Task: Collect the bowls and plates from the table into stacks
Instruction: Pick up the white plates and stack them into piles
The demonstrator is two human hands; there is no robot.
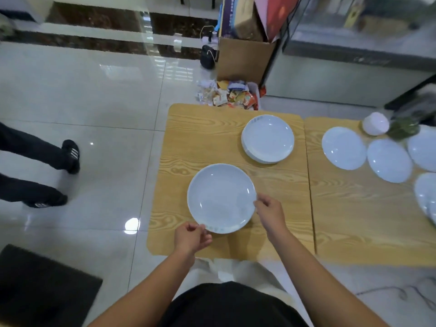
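Note:
A large white plate [220,197] is over the near part of the left wooden table [188,138]. My left hand [192,237] pinches its near rim, and my right hand [271,213] pinches its right rim. A stack of white plates [267,138] stands at the far right of the same table. On the right table [354,208] several single white plates lie spread out, one of them [343,147] nearest the stack. An upturned white bowl [375,123] sits behind them.
A heap of wrappers and rubbish [226,95] lies on the floor beyond the table, beside a cardboard box [240,60]. Another person's legs and black shoes [70,156] are on the tiled floor to the left. A dark mat [42,286] lies near left.

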